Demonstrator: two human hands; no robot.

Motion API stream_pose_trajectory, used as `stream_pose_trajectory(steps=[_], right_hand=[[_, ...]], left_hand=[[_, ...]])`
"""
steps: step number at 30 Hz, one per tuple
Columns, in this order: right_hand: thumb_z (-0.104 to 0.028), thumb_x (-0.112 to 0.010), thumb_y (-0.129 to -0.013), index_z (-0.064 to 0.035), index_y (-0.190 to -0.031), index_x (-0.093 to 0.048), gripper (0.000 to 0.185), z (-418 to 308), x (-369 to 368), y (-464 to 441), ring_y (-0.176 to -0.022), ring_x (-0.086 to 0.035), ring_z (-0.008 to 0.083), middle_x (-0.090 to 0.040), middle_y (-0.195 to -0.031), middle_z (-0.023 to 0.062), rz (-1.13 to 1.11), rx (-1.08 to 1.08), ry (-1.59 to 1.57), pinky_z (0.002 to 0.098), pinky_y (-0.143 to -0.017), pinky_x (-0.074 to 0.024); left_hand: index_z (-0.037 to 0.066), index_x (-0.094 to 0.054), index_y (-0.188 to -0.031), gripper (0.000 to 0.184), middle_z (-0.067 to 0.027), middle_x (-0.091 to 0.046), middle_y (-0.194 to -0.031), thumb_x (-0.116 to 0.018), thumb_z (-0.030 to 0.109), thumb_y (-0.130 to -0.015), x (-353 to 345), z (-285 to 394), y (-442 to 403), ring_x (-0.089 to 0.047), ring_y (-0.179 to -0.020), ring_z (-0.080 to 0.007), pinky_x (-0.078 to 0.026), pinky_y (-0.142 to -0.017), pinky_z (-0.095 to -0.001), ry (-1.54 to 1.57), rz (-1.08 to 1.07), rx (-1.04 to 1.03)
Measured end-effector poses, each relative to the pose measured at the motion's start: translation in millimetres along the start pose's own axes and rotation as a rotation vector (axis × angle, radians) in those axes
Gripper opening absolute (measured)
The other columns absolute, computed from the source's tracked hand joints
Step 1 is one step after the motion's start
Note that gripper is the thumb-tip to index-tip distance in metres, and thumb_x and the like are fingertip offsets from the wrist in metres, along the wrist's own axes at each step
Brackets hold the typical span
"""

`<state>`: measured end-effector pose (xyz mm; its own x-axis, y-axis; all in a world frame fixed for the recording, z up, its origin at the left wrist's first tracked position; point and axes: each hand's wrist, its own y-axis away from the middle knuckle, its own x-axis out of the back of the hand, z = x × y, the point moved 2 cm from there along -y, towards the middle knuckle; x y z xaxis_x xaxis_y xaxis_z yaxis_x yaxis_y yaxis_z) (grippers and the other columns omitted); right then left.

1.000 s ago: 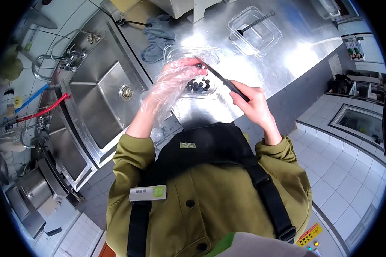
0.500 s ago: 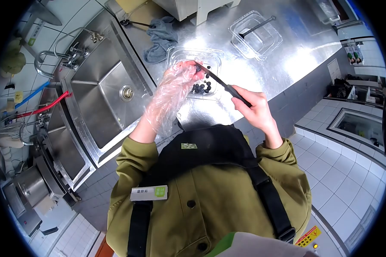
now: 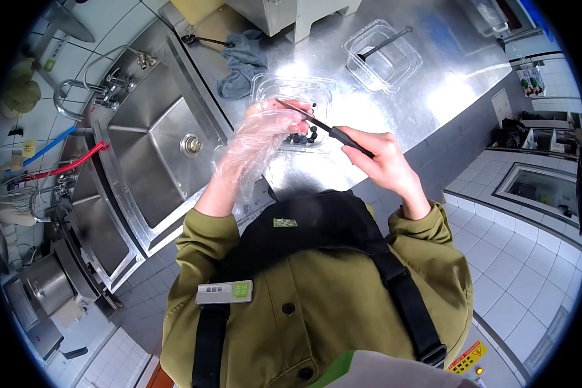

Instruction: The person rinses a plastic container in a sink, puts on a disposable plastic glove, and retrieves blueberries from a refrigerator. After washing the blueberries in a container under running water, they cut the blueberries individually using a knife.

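Observation:
My left hand (image 3: 268,126), in a loose clear plastic glove, is closed with its fingertips pinched over a clear plastic tub (image 3: 292,79). A blueberry showed in those fingers a moment ago; now the fingers and blade mostly hide it. My right hand (image 3: 387,160) grips the black handle of a small knife (image 3: 318,123). Its dark blade reaches left, with the tip over the gloved fingers. Several dark blueberries (image 3: 299,138) lie in the tub below, partly covered by my left hand.
Farther right on the steel counter (image 3: 446,97) is another clear tub (image 3: 394,79) with a long-handled spoon (image 3: 388,43) across it. A grey cloth (image 3: 244,64) lies behind the tub of berries. To the left is a steel sink (image 3: 155,149) with taps.
The knife has shifted left and slightly down, its tip now farther across the gloved fingers. My left hand has turned a little, covering more of the berries.

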<state>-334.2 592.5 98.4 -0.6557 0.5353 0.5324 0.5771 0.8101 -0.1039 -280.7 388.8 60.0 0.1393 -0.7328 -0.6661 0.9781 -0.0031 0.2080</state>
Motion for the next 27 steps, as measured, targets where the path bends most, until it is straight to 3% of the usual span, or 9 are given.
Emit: stream_pose_trajectory(steps=[4, 12, 19, 22, 27], right_hand=[[0.002, -0.057, -0.076, 0.0043, -0.106, -0.056, 0.030, 5, 12, 7, -0.048, -0.051, 0.0159, -0.052, -0.060, 0.0093, 0.015, 0.096, 0.044, 0.0259, -0.047, -0.0396], [0.001, -0.059, -0.076, 0.0031, -0.106, -0.057, 0.031, -8, 5, 3, -0.048, -0.049, 0.0115, -0.052, -0.057, 0.0077, 0.098, 0.011, 0.004, 0.0243, -0.046, -0.0382], [-0.002, -0.058, -0.076, -0.0004, -0.108, -0.054, 0.033, -9, -4, -1, -0.046, -0.052, 0.0216, -0.053, -0.061, 0.0119, 0.110, 0.087, 0.114, 0.0296, -0.048, -0.0431], [-0.003, -0.060, -0.074, -0.0012, -0.109, -0.052, 0.035, -5, -12, 2, -0.049, -0.055, 0.0232, -0.056, -0.064, 0.0129, 0.183, 0.184, 0.309, 0.0307, -0.050, -0.0446], [0.000, -0.060, -0.074, -0.0005, -0.109, -0.054, 0.035, -8, -21, -6, -0.053, -0.056, 0.0232, -0.058, -0.068, 0.0117, 0.170, 0.154, 0.413, 0.0307, -0.047, -0.0444]], left_hand=[[-0.009, -0.052, -0.096, 0.024, -0.0157, -0.057, -0.091, -0.060, 0.002, -0.076, 14, 13, 4, -0.059, -0.075, -0.0178, -0.050, -0.072, -0.0253, 0.058, 0.058, -0.058], [-0.007, -0.051, -0.102, 0.023, -0.0165, -0.054, -0.098, -0.057, 0.002, -0.081, 7, 1, 7, -0.058, -0.088, -0.0217, -0.049, -0.082, -0.0243, 0.234, 0.103, -0.180], [-0.010, -0.049, -0.102, 0.024, -0.0163, -0.054, -0.097, -0.056, 0.000, -0.081, 4, -2, 9, -0.056, -0.091, -0.0214, -0.049, -0.083, -0.0238, 0.251, 0.137, -0.177], [-0.010, -0.050, -0.102, 0.025, -0.0164, -0.054, -0.097, -0.057, 0.000, -0.081, 4, -1, 9, -0.056, -0.091, -0.0217, -0.048, -0.083, -0.0236, 0.254, 0.122, -0.168], [-0.009, -0.049, -0.106, 0.029, -0.0157, -0.055, -0.097, -0.058, 0.002, -0.081, 7, -9, 7, -0.056, -0.092, -0.0216, -0.047, -0.084, -0.0250, 0.204, 0.056, -0.146]])
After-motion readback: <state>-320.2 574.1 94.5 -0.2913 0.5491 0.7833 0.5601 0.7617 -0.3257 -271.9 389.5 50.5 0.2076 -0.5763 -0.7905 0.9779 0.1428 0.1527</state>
